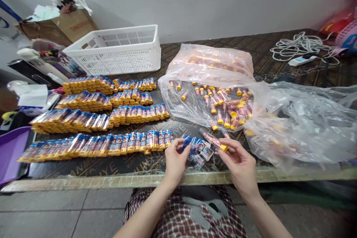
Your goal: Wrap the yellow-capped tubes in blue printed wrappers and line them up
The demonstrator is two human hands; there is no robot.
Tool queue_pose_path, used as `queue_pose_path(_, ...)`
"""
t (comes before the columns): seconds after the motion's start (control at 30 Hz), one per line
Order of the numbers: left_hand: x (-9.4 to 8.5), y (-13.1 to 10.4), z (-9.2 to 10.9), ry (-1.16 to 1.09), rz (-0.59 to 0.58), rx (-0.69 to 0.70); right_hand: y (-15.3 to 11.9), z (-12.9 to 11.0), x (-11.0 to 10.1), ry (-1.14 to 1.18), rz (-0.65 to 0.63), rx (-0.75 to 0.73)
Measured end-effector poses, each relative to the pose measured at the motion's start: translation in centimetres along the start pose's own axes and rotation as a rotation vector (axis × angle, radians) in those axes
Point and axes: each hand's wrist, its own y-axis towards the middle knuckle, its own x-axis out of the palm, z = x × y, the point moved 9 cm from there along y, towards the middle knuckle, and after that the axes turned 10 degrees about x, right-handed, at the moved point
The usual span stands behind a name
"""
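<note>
My right hand pinches a clear plastic tube by its yellow-capped end; red and white print shows through the tube, which lies tilted toward the left. To its left, my left hand has thumb and fingers closed on the edge of a blue printed plastic sleeve. A small pile of flat printed sleeves lies between my hands. Behind my right hand, several loose yellow-capped tubes spill from the mouth of a clear plastic bag.
Rows of sleeved tubes stand stacked on the left of the dark table. Behind them are a white slotted basket and a paper bag. A crumpled plastic bag covers the right; a coiled cable lies beyond. A purple tray sits far left.
</note>
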Motion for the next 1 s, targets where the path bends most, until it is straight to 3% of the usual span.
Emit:
queue_pose_path(0.1,-0.3,0.6,-0.3,-0.300,0.092,-0.160,-1.1,-1.5,0.6,-0.043,-0.022,-0.098)
queue_pose_path(0.2,-0.8,0.9,-0.1,-0.462,0.170,-0.249,-2.0,-2.9,1.0,-0.116,-0.009,-0.196)
queue_pose_path(0.53,-2.4,1.1,0.0,-0.523,0.318,-0.279,-3.7,-4.8,2.2,-0.249,-0.038,-0.411)
queue_pose_path(0.63,-2.4,1.1,-0.2,-0.521,0.315,-0.275,-3.9,-4.8,2.8,-0.268,-0.075,-0.426)
queue_pose_path(0.8,-2.2,1.1,0.1,-0.494,0.293,-0.235,-4.3,-3.9,4.3,-0.270,-0.240,-0.408)
queue_pose_path(1.0,0.1,0.3,1.2,-0.566,0.040,-0.254,-3.7,-2.5,5.3,-0.283,-0.338,-0.369)
